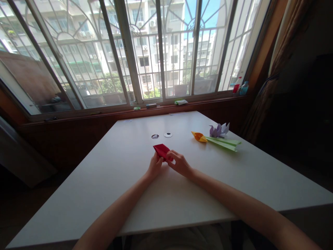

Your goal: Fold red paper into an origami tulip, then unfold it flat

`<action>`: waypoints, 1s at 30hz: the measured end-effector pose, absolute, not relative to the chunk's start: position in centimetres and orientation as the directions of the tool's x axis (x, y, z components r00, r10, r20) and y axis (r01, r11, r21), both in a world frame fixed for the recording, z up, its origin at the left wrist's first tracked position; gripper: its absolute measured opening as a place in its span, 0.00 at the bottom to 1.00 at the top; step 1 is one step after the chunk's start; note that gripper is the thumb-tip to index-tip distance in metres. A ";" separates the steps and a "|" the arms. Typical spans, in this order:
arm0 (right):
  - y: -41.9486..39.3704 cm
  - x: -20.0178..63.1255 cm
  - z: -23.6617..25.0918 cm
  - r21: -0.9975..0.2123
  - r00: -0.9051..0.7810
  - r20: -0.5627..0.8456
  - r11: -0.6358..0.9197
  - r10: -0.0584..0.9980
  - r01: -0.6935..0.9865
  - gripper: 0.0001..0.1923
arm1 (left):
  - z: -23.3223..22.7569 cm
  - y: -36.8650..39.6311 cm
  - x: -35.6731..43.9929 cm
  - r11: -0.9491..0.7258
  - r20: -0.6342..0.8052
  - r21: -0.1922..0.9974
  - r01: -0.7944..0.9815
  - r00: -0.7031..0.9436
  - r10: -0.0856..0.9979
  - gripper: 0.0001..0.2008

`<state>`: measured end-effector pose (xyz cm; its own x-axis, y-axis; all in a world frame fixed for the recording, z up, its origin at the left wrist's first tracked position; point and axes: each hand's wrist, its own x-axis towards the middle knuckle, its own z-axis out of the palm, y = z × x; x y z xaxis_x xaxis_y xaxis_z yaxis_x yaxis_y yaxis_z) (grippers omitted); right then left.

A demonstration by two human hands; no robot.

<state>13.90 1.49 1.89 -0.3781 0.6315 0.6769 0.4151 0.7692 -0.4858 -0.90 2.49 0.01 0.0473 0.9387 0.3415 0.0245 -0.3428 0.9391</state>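
A folded piece of red paper [161,150] lies at the middle of the white table [109,173]. My left hand [155,166] pinches its near left edge, and my right hand [179,162] pinches its near right edge. Both hands rest low over the tabletop, fingers closed on the paper. The near part of the paper is hidden behind my fingers.
To the right lie an orange paper flower with a green paper stem [217,141] and a purple origami figure [219,130]. Two round cable holes [161,135] sit behind the red paper. The window sill [161,106] holds small items and bottles [240,86].
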 end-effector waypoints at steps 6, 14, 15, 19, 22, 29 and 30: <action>1.2 14.1 2.3 -0.351 -0.402 0.731 0.809 0.551 0.471 0.17 | 0.7 1.4 -0.6 -0.467 0.462 0.872 0.147 0.067 0.884 0.09; 1.1 14.1 2.7 0.013 -0.507 0.778 0.798 0.371 0.603 0.15 | 1.0 0.6 -0.9 -0.494 0.534 0.630 0.599 0.128 0.836 0.09; 1.1 14.1 2.7 0.036 -0.516 0.778 0.796 0.357 0.605 0.14 | 1.1 0.6 -0.9 -0.482 0.538 0.575 0.661 0.138 0.831 0.09; 1.2 14.1 2.6 0.046 -0.525 0.775 0.796 0.352 0.603 0.13 | 1.5 0.7 -0.9 -0.444 0.579 0.372 0.815 0.170 0.797 0.11; 1.1 14.0 2.8 -0.001 -0.508 0.772 0.800 0.382 0.599 0.11 | 1.6 0.8 -0.9 -0.443 0.613 0.259 0.858 0.209 0.762 0.12; 1.3 13.9 2.8 -0.047 -0.475 0.748 0.752 0.464 0.658 0.06 | 1.9 0.9 -0.9 -0.455 0.669 0.113 0.883 0.270 0.692 0.16; 1.4 14.0 2.7 -0.040 -0.471 0.744 0.736 0.473 0.676 0.06 | 1.9 0.9 -0.9 -0.459 0.677 0.109 0.882 0.272 0.684 0.15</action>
